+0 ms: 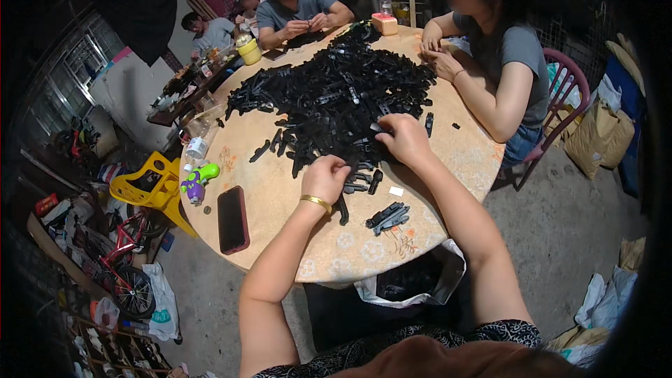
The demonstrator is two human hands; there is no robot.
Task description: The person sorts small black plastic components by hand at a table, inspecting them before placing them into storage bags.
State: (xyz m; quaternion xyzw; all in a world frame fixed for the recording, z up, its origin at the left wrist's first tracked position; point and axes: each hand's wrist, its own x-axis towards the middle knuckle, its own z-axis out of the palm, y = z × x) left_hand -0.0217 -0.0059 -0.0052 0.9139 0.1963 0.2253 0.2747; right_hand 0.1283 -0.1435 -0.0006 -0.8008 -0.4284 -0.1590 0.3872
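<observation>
A large heap of small black plastic parts (336,87) is spread over the round table. At its near edge, my left hand (325,180) has its fingers curled and pinched together, a gold bangle on the wrist. What it grips, if anything, is hidden. My right hand (406,141) is at the heap's near right side, thumb and fingers closed around a small piece whose greyish tip shows; its kind cannot be told. Between my forearms lies a small separate group of dark grey parts (389,218), with a white slip (397,191) just beyond it.
A phone (233,220), a green-and-purple toy (199,180) and a clear bottle (197,148) stand or lie at the table's left. A white bag (448,281) with black contents hangs below the near edge. One person (514,63) sits right, another (301,10) opposite. A yellow chair (150,182) stands left.
</observation>
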